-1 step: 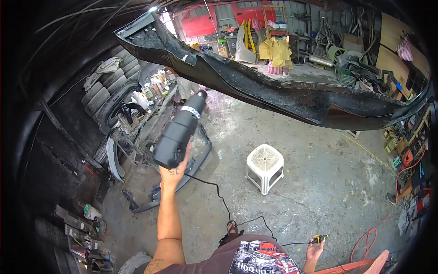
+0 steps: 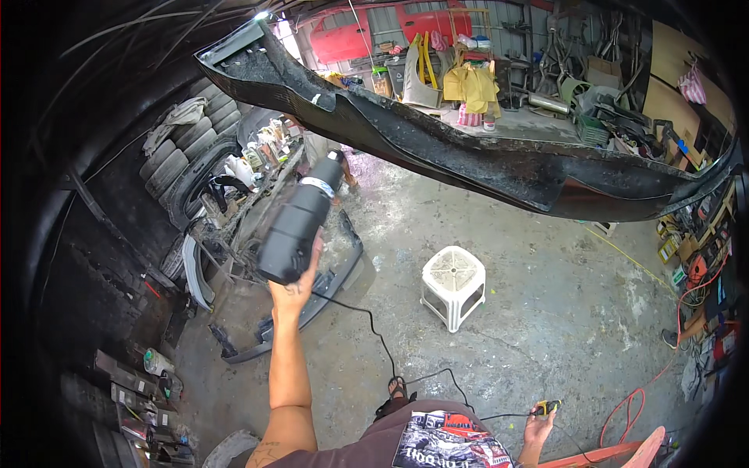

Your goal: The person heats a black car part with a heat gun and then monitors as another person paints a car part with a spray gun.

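A black heat gun (image 2: 290, 234) is gripped in my raised left hand (image 2: 303, 274), its nozzle pointing up and away from me. Its black cord (image 2: 360, 310) hangs from the handle, dips past my sandalled foot and leads toward my right side. Low at the right, my right hand (image 2: 537, 429) is closed around a small yellow and black cord connector (image 2: 547, 407), with the black cord meeting it. Beyond the nozzle, a long black car bumper (image 2: 460, 160) spans the view at height, its hollow side showing. The nozzle stays apart from it.
A white plastic stool (image 2: 453, 285) stands on the concrete floor. Another bumper (image 2: 328, 292) lies at left, near stacked tyres (image 2: 191, 140). An orange cord (image 2: 636, 394) curls at right beside cluttered shelves. Another person's leg (image 2: 690, 331) shows at right; someone else is partly hidden behind the heat gun.
The heat gun has shifted slightly left and toward me, its nozzle swinging left. More of the person behind it shows. My right hand has hardly moved.
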Tool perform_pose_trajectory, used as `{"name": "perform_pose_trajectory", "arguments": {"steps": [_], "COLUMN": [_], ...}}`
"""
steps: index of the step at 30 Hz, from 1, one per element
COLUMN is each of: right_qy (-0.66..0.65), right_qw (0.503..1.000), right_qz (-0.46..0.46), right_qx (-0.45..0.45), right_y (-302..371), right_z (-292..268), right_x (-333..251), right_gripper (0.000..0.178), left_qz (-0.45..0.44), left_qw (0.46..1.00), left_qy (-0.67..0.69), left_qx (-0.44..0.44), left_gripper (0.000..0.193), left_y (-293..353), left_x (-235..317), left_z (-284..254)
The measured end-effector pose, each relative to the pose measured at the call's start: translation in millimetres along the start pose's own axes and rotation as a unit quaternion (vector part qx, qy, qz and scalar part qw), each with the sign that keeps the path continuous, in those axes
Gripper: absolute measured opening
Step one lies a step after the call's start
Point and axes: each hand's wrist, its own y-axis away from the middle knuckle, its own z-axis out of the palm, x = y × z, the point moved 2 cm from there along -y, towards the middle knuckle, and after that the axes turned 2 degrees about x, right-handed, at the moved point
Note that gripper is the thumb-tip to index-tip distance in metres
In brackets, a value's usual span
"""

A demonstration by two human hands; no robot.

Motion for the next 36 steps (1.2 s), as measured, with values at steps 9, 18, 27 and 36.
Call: {"name": "perform_pose_trajectory", "arguments": {"steps": [9, 18, 27, 36], "right_qy": [0.018, 0.023, -0.008, -0.028], "right_qw": [1.000, 0.999, 0.998, 0.994], "right_qz": [-0.006, -0.041, -0.032, -0.073], "right_qx": [0.004, 0.026, 0.047, 0.074], "right_y": [-1, 20, 15, 30], "right_z": [7, 47, 15, 23], "right_x": [-1, -2, -2, 0], "right_gripper": [0.045, 0.044, 0.047, 0.045], "left_qz": [-0.027, 0.031, 0.019, 0.011], "left_qw": [0.991, 0.999, 0.995, 0.995], "left_qy": [0.001, -0.035, -0.032, 0.010], "left_qx": [0.129, -0.013, -0.095, 0.102], "left_gripper": [0.024, 0.020, 0.020, 0.027], "left_y": [-31, 35, 83, 33], "left_x": [-32, -61, -74, -56], "left_z": [-6, 57, 112, 69]}}
